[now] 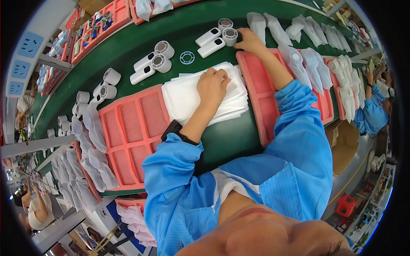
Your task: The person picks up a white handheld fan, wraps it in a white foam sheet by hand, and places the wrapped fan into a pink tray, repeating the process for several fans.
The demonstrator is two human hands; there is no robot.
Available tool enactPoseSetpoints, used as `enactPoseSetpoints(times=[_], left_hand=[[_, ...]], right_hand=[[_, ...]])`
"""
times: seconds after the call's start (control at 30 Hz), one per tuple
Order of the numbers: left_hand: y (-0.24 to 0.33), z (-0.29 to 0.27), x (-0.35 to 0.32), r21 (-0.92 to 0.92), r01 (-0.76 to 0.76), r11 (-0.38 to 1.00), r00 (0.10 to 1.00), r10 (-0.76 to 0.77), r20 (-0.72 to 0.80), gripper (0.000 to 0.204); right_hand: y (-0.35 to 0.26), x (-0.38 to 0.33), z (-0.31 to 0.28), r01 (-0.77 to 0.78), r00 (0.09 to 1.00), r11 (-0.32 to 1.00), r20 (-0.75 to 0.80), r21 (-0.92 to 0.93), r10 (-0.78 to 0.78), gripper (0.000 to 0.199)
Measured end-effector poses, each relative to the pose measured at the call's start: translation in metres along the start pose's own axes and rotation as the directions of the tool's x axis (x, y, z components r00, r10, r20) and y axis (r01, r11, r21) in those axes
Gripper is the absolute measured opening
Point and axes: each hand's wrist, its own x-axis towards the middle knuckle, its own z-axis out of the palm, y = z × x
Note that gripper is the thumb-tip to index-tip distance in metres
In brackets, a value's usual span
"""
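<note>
The left hand (212,87) is resting palm down on the right half of the white stack (181,102). Its fingers are bending, with the fingertips bearing on the top layer; whether they are pinching a layer cannot be told. The left forearm is slanting forward and to the right, a black wristband (176,130) sitting just above the pushed-up sleeve.

The right hand (250,42) is lying farther forward, its arm running forward and leftward over the right tray (258,85). Thumb and fingers are standing apart, pointing left toward the round end of the nearer white device (212,48). They are not visibly closing on anything; contact with the device cannot be told.

That device is lying on the green bench (226,143) beside a matching one, beyond the stack. A second pair of devices (147,73) is lying to the left, and a flat ring (186,57) is lying between the two pairs. The left tray (137,95) is standing just beside the stack, with wrapped pieces (95,123) lying along its left side. Other wrapped pieces (314,66) are lying on the right tray.
</note>
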Motion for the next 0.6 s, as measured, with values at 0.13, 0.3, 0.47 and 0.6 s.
enactPoseSetpoints(times=[0.13, 0.3, 0.47, 0.6], left_hand=[[0.003, 0.002, 0.0, -0.039, -0.013, 0.999, 0.999, 0.011, -0.048, 0.013], [-0.008, -0.006, 0.006, -0.454, 0.191, 0.87, 0.979, -0.202, 0.024, 0.008], [-0.012, -0.053, 0.007, -0.777, 0.374, 0.506, 0.894, -0.421, 0.156, 0.007], [0.004, -0.072, 0.016, -0.864, 0.322, 0.388, 0.901, -0.405, 0.155, 0.01]], right_hand=[[-0.008, 0.009, 0.016, -0.287, 0.931, 0.674, 0.365, 0.681, 0.027, 0.062], [-0.016, 0.007, 0.003, -0.306, 0.908, 0.504, 0.407, 0.808, -0.101, 0.063], [-0.033, -0.01, -0.106, -0.038, 0.997, 0.555, 0.07, 0.831, -0.036, 0.057], [-0.013, -0.038, -0.165, 0.101, 0.988, 0.486, -0.029, 0.868, -0.153, 0.054]])
